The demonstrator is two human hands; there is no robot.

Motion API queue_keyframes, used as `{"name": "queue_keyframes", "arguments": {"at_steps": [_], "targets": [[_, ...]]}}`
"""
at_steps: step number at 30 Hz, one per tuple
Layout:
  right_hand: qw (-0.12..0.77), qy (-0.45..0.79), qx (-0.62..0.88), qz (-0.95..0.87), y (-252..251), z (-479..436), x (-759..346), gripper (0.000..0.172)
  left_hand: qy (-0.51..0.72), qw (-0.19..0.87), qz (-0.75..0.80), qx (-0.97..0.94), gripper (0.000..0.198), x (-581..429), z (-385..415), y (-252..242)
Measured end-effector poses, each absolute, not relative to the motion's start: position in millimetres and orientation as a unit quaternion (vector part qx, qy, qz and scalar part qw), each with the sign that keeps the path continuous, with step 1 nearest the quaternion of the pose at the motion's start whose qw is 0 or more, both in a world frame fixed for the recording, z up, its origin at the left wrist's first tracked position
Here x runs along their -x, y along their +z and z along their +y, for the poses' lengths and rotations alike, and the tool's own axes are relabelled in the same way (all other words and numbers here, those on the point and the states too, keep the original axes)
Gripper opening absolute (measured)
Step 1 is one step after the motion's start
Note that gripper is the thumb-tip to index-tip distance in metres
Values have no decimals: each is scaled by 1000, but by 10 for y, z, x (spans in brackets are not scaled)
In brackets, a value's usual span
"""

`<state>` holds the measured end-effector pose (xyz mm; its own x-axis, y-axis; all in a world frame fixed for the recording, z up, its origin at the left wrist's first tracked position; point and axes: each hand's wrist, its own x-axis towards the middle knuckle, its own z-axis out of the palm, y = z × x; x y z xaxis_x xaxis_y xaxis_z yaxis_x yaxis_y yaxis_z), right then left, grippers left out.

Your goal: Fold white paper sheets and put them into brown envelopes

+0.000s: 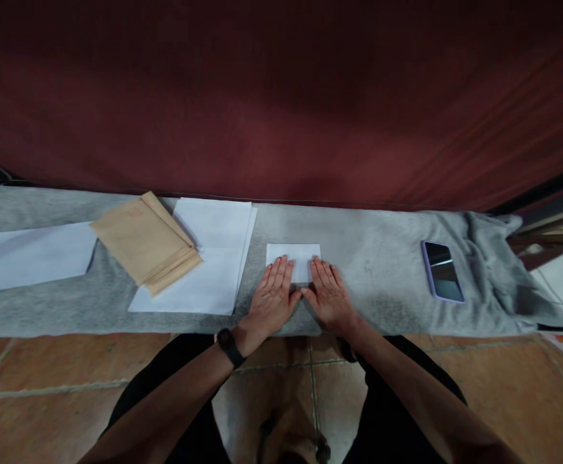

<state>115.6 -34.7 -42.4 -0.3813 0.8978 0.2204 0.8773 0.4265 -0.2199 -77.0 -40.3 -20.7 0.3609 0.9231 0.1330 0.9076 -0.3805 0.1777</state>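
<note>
The left hand (272, 296) and the right hand (330, 295) lie flat side by side, fingers stretched open and gripping nothing, on the near part of a small white paper (295, 252) on the grey cloth (382, 270). They seem to press it so that it stays flat. Its far edge shows just beyond the fingertips (282, 264). The brown envelopes (146, 241) rest apart on the left.

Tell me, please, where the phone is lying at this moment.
In the head view, the phone lies screen up on the grey cloth, to the right of the right hand and apart from it.
</note>
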Motion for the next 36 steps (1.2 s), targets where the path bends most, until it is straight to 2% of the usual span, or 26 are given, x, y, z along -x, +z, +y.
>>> {"name": "queue_keyframes", "arguments": {"at_steps": [13, 21, 36], "targets": [[193, 26, 555, -809, -452, -260, -1313, 71, 95, 32, 573, -813, 78, 734, -401, -191], [147, 95, 496, -850, -328, -284, -1099, 65, 107, 32, 507, -854, 63, 759, -369, -205], [136, 35, 536, -832, -409, -240, -1154, 72, 95, 38, 485, -868, 64, 756, -367, -131]]}}
